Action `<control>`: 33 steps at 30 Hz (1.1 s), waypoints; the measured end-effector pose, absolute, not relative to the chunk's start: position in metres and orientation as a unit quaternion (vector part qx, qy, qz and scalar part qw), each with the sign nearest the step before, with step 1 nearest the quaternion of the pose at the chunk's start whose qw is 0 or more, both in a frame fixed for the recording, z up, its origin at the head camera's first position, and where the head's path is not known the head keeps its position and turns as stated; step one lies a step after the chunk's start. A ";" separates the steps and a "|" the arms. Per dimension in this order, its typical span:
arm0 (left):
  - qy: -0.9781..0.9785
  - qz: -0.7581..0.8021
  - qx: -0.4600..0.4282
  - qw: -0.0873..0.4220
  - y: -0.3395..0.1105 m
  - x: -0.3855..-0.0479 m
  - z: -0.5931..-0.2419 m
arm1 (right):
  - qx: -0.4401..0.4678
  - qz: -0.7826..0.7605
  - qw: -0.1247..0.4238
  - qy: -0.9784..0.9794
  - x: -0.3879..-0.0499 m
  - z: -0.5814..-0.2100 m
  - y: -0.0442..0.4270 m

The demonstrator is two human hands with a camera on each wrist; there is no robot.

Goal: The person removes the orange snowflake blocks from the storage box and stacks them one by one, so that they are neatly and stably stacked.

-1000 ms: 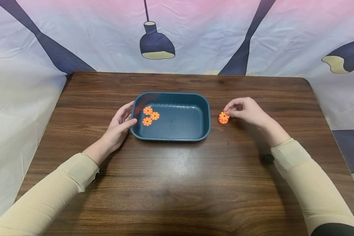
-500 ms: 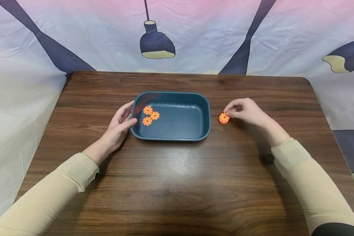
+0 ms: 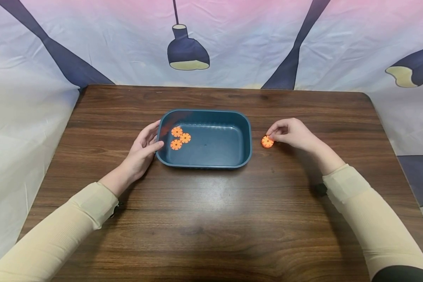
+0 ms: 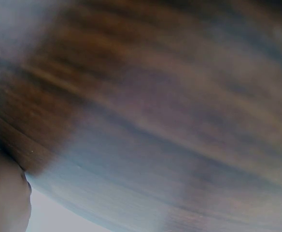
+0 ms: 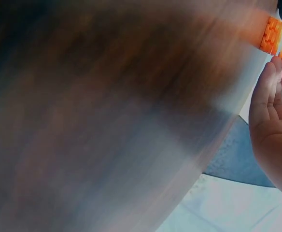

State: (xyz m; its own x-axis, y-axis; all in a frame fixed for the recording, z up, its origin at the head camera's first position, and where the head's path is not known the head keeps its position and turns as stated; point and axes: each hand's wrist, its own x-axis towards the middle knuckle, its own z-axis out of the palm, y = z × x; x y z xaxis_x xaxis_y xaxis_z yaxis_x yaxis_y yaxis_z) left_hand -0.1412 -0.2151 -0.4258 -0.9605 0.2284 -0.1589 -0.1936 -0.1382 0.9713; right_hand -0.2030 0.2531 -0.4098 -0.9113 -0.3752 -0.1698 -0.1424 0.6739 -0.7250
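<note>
One disc [image 3: 267,141] my right hand [image 3: 291,132] pinches now covers the pile [image 5: 270,36] beside the tub [image 3: 215,147] my left hand [image 3: 142,150] holds, so stacking looks neater.

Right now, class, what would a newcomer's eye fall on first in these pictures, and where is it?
Probably the three orange discs, bright against the left part of the blue tub. Next, perhaps, the orange stack just right of the tub, its top disc pinched by the right hand.
</note>
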 end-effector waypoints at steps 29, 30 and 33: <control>0.642 0.755 0.016 0.135 -0.215 -0.142 -0.426 | -0.164 -0.407 0.116 0.891 -0.203 -0.389 0.235; 0.642 0.755 0.016 0.134 -0.215 -0.142 -0.426 | -0.165 -0.412 0.112 0.889 -0.203 -0.387 0.233; 0.641 0.755 0.017 0.133 -0.215 -0.141 -0.426 | -0.171 -0.427 0.104 0.882 -0.204 -0.381 0.224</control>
